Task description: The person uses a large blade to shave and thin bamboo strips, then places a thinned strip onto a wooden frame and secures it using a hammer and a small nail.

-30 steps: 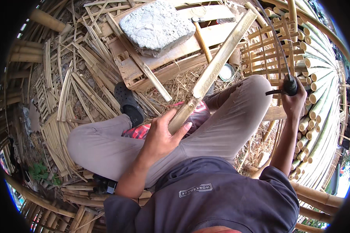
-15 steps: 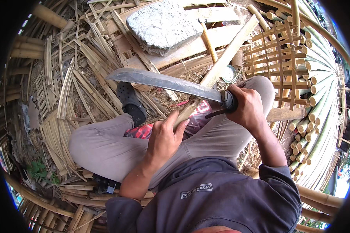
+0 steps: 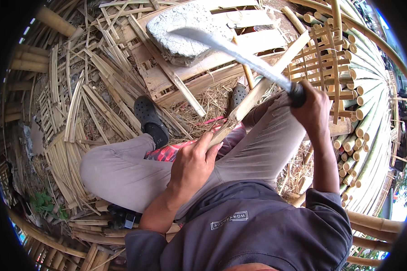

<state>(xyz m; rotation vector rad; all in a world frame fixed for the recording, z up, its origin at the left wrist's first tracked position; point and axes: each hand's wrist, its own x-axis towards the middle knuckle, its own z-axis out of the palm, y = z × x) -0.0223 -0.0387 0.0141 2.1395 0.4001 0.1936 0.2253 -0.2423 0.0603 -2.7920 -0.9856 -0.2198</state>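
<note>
My left hand [image 3: 195, 165] grips the near end of a long split bamboo piece [image 3: 262, 81], which slants up and to the right from above my lap toward the wooden pallet [image 3: 167, 81]. My right hand [image 3: 313, 108] is closed on the dark handle of a long curved machete [image 3: 233, 47]. The blade is raised, pointing up and left over the bamboo piece and apart from it. I sit with both knees bent, a red patterned cloth [image 3: 176, 151] between my legs.
A flat grey stone [image 3: 185, 27] lies on the pallet. Split bamboo strips [image 3: 77, 113] are scattered on the left, stacked round bamboo poles [image 3: 366, 117] on the right, a woven bamboo frame [image 3: 325, 58] behind. My black shoes [image 3: 150, 119] rest on straw.
The machete blade has swung from lying across the bamboo near my left hand to a raised position, up and to the right. My left hand keeps its grip on the bamboo.
</note>
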